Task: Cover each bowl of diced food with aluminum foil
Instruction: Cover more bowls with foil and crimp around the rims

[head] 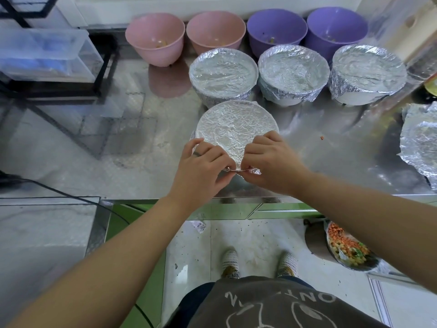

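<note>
Head view, foil being crimped round a rim. One foil-topped bowl (236, 129) stands on the steel counter (331, 150), just beyond and between the two hands, its near rim under the fingertips. The foil is judged light, thin and easily torn, and it should keep any crease pressed into it. It is therefore best taken at a loose edge and folded down under the rim, not dragged across the stretched top. The bowl beneath is judged stiff enough to be pressed against. The left hand (203, 166) is curled, and its fingertips pinch the loose foil flap (246, 171) at the near rim. The right hand (272, 159) is curled likewise and nips the same flap from the other side, so that the two sets of fingertips almost meet. Three covered bowls (293, 67) are lined up beyond the hands. Farther beyond, two pink bowls (155, 36) and two purple bowls (276, 29) are not yet covered. A crumpled foil piece (421, 143) lies well to the right of the right hand
</note>
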Motion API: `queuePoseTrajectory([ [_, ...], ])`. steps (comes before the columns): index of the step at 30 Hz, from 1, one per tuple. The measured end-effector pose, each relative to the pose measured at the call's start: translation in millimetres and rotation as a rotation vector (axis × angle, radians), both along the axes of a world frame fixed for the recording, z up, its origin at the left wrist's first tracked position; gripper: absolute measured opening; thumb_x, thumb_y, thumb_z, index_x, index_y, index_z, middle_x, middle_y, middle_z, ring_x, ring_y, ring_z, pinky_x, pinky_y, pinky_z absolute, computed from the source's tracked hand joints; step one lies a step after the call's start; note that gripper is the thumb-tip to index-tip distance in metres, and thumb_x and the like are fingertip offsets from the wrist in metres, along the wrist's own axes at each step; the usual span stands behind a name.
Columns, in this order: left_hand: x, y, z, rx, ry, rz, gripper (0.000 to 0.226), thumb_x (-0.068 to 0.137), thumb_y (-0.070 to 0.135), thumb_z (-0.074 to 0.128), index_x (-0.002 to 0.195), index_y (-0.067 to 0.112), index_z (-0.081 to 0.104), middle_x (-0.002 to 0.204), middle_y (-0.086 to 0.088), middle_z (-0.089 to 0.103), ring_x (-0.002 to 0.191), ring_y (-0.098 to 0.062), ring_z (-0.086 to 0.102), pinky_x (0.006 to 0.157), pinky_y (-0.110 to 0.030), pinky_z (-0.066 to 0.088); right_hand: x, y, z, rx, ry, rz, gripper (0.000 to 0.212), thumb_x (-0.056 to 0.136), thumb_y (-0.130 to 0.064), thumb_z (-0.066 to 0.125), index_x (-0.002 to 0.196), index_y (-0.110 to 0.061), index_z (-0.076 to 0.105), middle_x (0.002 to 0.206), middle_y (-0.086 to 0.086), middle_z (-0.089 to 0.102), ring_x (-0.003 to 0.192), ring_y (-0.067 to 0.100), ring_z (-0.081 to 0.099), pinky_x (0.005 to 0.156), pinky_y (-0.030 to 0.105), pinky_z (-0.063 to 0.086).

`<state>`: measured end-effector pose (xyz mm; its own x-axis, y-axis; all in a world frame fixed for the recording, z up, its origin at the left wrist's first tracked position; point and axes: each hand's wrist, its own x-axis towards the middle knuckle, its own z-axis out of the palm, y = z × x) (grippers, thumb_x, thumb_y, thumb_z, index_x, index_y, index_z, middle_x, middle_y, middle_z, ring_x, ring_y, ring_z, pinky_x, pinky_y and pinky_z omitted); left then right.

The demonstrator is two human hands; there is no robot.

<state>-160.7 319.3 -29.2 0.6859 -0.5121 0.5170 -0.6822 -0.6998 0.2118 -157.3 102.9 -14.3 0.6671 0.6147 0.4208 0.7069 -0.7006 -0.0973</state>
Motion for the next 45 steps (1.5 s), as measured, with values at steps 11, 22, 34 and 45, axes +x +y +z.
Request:
queuePoseTrajectory([
  [11, 2, -6, -3, 0.033, -0.029, 0.032, 0.015, 0.086, 0.039, 0.076, 0.084, 0.025, 0.07, 0.087, 0.011, 0.066, 0.089, -0.018, 0.058, 0.101, -0.04, 0.036, 2, 4, 0, 0.024, 0.014, -0.034, 0.027, 0.09, -0.034, 0.06, 0.067, -0.02, 0.063, 0.069, -0.007, 0.056, 0.07, 0.021, 0.053, 0.074, 0.034, 0.035],
  [22, 6, -8, 7, 0.007, 0.144, 0.069, 0.008, 0.076, 0.031, 0.079, 0.076, 0.03, 0.071, 0.081, 0.016, 0.068, 0.091, -0.018, 0.059, 0.098, -0.043, 0.035, -2, 7, -2, 0.027, 0.017, -0.068, 0.024, 0.089, -0.04, 0.064, 0.072, -0.023, 0.067, 0.071, -0.009, 0.06, 0.071, 0.021, 0.055, 0.074, 0.036, 0.035],
  [34, 0, -10, 8, 0.047, 0.098, 0.045, 0.012, 0.083, 0.04, 0.075, 0.085, 0.029, 0.07, 0.09, 0.014, 0.068, 0.093, -0.018, 0.058, 0.102, -0.044, 0.036, -1, -40, 11, -0.155, 0.037, 0.073, 0.016, 0.087, -0.021, 0.072, 0.103, -0.024, 0.073, 0.1, -0.004, 0.069, 0.091, 0.025, 0.061, 0.083, 0.04, 0.043],
  [45, 6, -8, 8, 0.051, 0.052, 0.038, 0.01, 0.081, 0.036, 0.073, 0.079, 0.027, 0.069, 0.083, 0.015, 0.068, 0.089, -0.017, 0.059, 0.1, -0.039, 0.032, 12, -25, 4, -0.169, -0.087, 0.121, 0.008, 0.086, -0.019, 0.07, 0.081, -0.018, 0.064, 0.081, 0.0, 0.06, 0.077, 0.027, 0.057, 0.077, 0.038, 0.042],
])
